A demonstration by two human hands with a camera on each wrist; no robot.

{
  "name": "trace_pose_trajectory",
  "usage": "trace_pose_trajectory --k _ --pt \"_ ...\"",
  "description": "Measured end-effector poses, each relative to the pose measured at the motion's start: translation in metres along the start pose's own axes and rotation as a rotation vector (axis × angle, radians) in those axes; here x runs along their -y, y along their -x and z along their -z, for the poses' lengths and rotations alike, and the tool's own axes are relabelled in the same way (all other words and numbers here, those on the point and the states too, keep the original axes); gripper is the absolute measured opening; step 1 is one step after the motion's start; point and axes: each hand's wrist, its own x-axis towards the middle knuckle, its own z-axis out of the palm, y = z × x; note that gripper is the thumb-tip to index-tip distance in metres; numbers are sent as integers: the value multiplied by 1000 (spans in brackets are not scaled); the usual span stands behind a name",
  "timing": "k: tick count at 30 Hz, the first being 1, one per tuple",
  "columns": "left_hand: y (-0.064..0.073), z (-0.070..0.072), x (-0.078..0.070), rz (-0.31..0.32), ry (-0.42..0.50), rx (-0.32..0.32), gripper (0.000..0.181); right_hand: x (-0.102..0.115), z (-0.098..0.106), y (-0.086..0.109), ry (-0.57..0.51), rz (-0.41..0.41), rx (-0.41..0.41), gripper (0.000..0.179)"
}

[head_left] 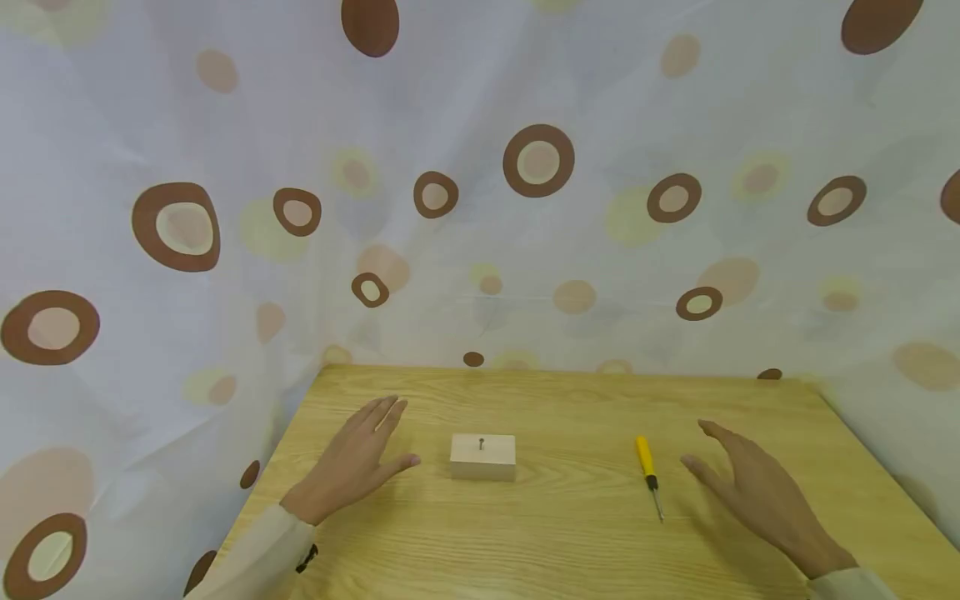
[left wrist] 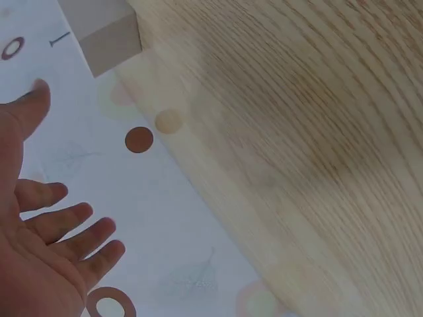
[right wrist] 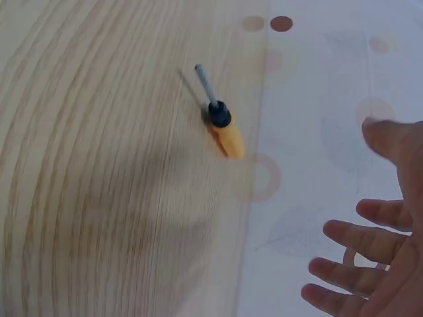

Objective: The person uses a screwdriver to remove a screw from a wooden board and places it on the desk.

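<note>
A pale wooden block (head_left: 483, 460) lies on the table, with a screw (head_left: 482, 443) standing upright from its top. In the left wrist view the block (left wrist: 106, 33) and the screw (left wrist: 59, 39) show at the upper left. My left hand (head_left: 356, 458) is held left of the block, fingers spread and nothing in them. To the right lies a screwdriver (head_left: 647, 467) with a yellow handle, black collar and metal shaft pointing toward me. My right hand (head_left: 765, 492) hovers just right of the screwdriver (right wrist: 226, 132), fingers extended and holding nothing.
The wood-grain table (head_left: 555, 542) ends at a patterned curtain (head_left: 480, 208) behind it, which also hangs along the left and right sides. A dark band (head_left: 307, 558) sits at the left sleeve cuff.
</note>
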Motion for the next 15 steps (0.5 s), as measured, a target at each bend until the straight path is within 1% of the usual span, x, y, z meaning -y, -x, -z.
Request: trace_pose_trajectory --k 2,4,7,11,15 --pt "-2 -2 -1 2 58 -4 79 0 -2 -1 -3 6 -17 66" --pt "-5 -3 -3 19 128 2 70 -1 -5 -3 -24 7 -29 60" --pt "-9 -6 -6 44 210 26 60 -2 -9 -7 -67 -6 -29 55" --pt "-12 -13 -10 85 295 70 57 0 -16 -9 -104 -17 -17 52" --pt "-17 -19 -14 110 365 82 55 2 -22 -11 -126 -10 -21 48"
